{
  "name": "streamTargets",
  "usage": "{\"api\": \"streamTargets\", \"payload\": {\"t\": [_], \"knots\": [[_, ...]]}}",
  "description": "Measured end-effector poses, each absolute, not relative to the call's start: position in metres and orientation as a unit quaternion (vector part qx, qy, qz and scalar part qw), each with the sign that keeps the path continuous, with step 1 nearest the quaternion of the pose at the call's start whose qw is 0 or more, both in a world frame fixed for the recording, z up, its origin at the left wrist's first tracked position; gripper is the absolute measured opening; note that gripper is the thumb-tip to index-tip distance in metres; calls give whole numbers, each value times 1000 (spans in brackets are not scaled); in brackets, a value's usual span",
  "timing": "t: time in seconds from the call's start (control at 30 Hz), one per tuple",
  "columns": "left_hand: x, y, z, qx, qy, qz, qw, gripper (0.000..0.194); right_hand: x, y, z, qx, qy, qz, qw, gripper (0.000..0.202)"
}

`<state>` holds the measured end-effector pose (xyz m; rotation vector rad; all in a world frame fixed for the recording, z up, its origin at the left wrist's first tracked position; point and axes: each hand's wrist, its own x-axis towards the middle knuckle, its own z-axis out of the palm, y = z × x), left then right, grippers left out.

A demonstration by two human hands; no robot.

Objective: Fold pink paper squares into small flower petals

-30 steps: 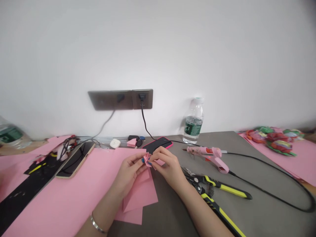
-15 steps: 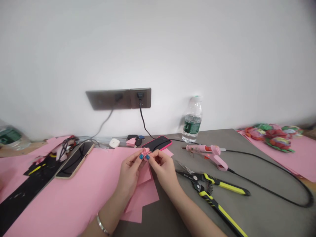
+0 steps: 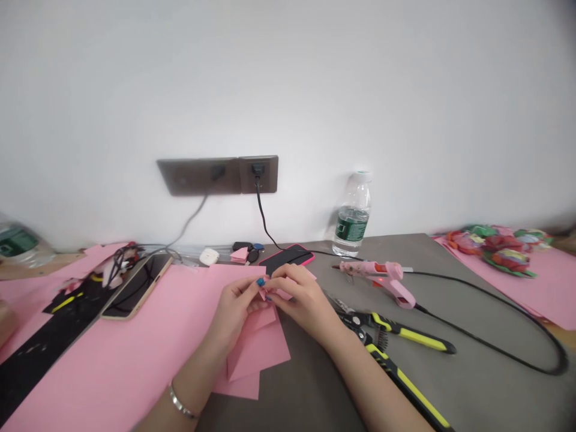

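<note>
Between my fingertips is a small folded pink paper piece (image 3: 263, 292), mostly covered by the fingers. My left hand (image 3: 237, 309) pinches it from the left, thumb on top. From the right, my right hand (image 3: 300, 300) grips it between thumb and fingers. Both hands hover over pink paper squares (image 3: 261, 354), which overlap a large pink sheet (image 3: 148, 348). Right of my right hand lie yellow-and-black spring-handled shears (image 3: 405, 339), their blades partly hidden by my hand and forearm. A pink glue gun (image 3: 375, 273) rests behind them, a small red light showing.
A water bottle (image 3: 353, 216) stands by the wall. A pink-edged phone (image 3: 288, 257) lies behind my hands and a gold-edged phone (image 3: 137, 288) on the left. Colourful crafted flowers (image 3: 504, 249) sit on pink paper at right. The glue gun's black cord (image 3: 508, 294) loops across the grey surface.
My right hand has turned over the paper piece, its fingers now reaching across the top and covering more of it. The left hand keeps its pinch. The view has shifted slightly.
</note>
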<state>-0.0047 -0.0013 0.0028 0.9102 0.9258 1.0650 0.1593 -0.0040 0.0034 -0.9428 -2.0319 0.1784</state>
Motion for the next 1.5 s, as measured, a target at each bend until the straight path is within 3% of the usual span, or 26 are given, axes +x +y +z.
{"api": "streamTargets", "payload": {"t": [0.33, 0.9, 1.2, 1.33, 1.5], "knots": [[-8, 0, -1, 422, 426, 457, 657, 24, 161, -6, 8, -392, -804, 97, 437, 12], [-4, -1, 0, 453, 372, 506, 633, 30, 146, -8, 4, -424, -655, 227, 584, 16], [-6, 2, 1, 444, 392, 472, 653, 32, 158, -5, 3, -440, -718, 164, 514, 15], [-8, 1, -1, 520, 402, 471, 588, 30, 155, -7, 3, -482, -711, 147, 490, 12], [-9, 0, -2, 590, 413, 495, 485, 28, 147, -7, -1, -497, -640, 258, 527, 12]]}}
